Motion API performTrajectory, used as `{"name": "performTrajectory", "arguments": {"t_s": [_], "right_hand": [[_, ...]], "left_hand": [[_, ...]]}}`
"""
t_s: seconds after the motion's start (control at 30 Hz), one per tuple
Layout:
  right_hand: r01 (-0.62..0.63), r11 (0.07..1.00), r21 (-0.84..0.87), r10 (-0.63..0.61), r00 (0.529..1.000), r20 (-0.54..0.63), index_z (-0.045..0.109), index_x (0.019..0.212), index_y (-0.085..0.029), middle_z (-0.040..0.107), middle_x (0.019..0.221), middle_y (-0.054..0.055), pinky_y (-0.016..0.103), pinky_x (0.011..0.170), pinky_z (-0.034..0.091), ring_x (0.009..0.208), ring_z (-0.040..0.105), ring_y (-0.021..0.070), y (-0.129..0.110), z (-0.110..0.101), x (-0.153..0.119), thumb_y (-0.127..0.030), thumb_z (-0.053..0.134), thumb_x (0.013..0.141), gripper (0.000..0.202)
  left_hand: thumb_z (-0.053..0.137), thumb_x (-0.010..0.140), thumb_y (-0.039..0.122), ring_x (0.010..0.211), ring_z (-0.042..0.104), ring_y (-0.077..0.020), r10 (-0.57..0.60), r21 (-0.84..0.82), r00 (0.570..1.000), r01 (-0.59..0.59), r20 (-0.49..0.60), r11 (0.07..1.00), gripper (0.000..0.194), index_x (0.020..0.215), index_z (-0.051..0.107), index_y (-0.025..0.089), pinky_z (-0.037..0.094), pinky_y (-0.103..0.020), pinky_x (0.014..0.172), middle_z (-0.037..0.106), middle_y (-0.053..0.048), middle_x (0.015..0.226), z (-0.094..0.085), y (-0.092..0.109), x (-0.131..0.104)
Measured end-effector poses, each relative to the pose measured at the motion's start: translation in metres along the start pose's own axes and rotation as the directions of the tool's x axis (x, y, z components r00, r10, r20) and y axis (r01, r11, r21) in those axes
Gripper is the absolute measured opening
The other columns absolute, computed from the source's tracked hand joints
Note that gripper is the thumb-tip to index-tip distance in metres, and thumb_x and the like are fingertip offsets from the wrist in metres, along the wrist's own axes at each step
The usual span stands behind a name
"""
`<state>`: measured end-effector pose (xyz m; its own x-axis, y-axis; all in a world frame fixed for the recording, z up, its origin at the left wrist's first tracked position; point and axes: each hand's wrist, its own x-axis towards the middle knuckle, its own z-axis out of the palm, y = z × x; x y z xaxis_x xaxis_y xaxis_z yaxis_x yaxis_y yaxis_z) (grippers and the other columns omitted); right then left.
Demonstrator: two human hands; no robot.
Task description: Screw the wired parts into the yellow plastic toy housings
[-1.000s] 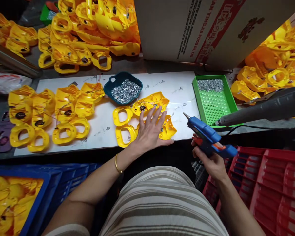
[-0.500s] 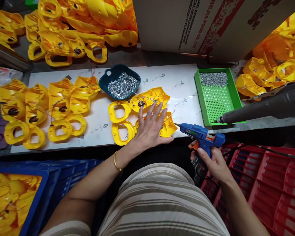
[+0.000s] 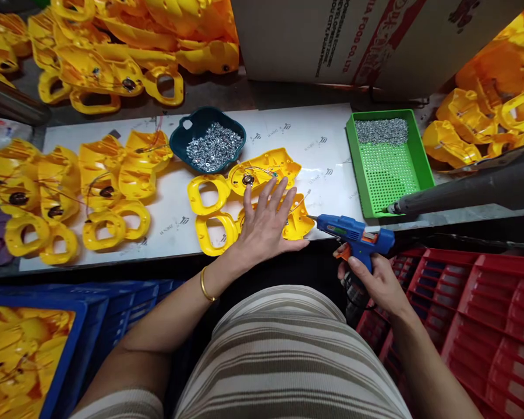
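The near yellow plastic half-shell with a ring-shaped handle (image 3: 300,224) lies on a printed white sheet (image 3: 317,174) covering the bench (image 3: 283,96). The left hand (image 3: 264,230) spreads over it, palm down, its grip wide with straight fingers, holding nothing visible; whether it presses down, I cannot tell. The right hand (image 3: 378,282) has its grip closed around the handle of a blue plastic glue gun with an orange trigger (image 3: 343,227), nozzle at the shell's right edge. Just beyond lies a matching wired half-shell (image 3: 283,160); behind, a dark teal plastic bowl (image 3: 181,142) holds small metal pieces (image 3: 216,146). Rightward stands a green perforated plastic basket (image 3: 388,169).
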<state>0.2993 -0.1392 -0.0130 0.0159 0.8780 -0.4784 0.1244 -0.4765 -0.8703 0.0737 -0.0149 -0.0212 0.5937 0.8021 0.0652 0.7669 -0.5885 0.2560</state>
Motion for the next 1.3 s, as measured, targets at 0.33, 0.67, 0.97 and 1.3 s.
{"name": "performTrajectory", "arguments": {"t_s": [0.33, 0.67, 0.97, 1.3], "right_hand": [[0.021, 0.985, -0.168, -0.025, 0.999, -0.020, 0.060, 0.102, -0.015, 0.065, 0.065, 0.004, 0.023, 0.043, 0.032, 0.044, 0.042, 0.0084, 0.000, -0.003, -0.004, -0.058, 0.051, 0.089, 0.046], [0.079, 0.970, -0.231, -0.095, 0.994, -0.062, 0.060, 0.088, -0.017, 0.066, 0.062, 0.003, 0.025, 0.054, 0.044, 0.056, 0.058, 0.0148, -0.012, 0.005, -0.007, -0.053, 0.049, 0.091, 0.038], [0.047, 0.955, -0.294, -0.069, 0.996, -0.063, 0.060, 0.085, -0.018, 0.065, 0.064, 0.004, 0.027, 0.058, 0.046, 0.059, 0.059, 0.0163, -0.006, 0.003, -0.010, -0.057, 0.046, 0.091, 0.042], [0.016, 0.928, -0.373, -0.043, 0.997, -0.065, 0.059, 0.072, -0.017, 0.061, 0.057, 0.003, 0.025, 0.044, 0.034, 0.045, 0.044, 0.0107, -0.010, 0.002, -0.010, -0.059, 0.044, 0.091, 0.048]], "left_hand": [[0.065, 0.070, 0.071, 0.144, 0.025, -0.0385, -0.001, 0.007, 1.000, 0.001, -0.017, 1.000, 0.102, 0.150, 0.032, 0.017, -0.005, -0.059, 0.117, 0.033, -0.017, 0.155, 0.002, 0.000, -0.001], [0.068, 0.068, 0.071, 0.144, 0.024, -0.0381, -0.018, 0.021, 1.000, 0.018, -0.006, 1.000, 0.103, 0.148, 0.035, 0.015, -0.007, -0.059, 0.117, 0.034, -0.017, 0.155, 0.001, 0.003, 0.000], [0.066, 0.070, 0.070, 0.144, 0.026, -0.0381, -0.017, 0.028, 1.000, 0.017, -0.012, 0.999, 0.101, 0.148, 0.034, 0.016, -0.004, -0.059, 0.117, 0.036, -0.017, 0.154, 0.000, 0.004, -0.001], [0.066, 0.069, 0.071, 0.144, 0.026, -0.0376, -0.017, 0.022, 1.000, 0.017, -0.022, 1.000, 0.103, 0.150, 0.032, 0.017, -0.006, -0.057, 0.118, 0.033, -0.016, 0.156, 0.002, 0.003, -0.001]]}}
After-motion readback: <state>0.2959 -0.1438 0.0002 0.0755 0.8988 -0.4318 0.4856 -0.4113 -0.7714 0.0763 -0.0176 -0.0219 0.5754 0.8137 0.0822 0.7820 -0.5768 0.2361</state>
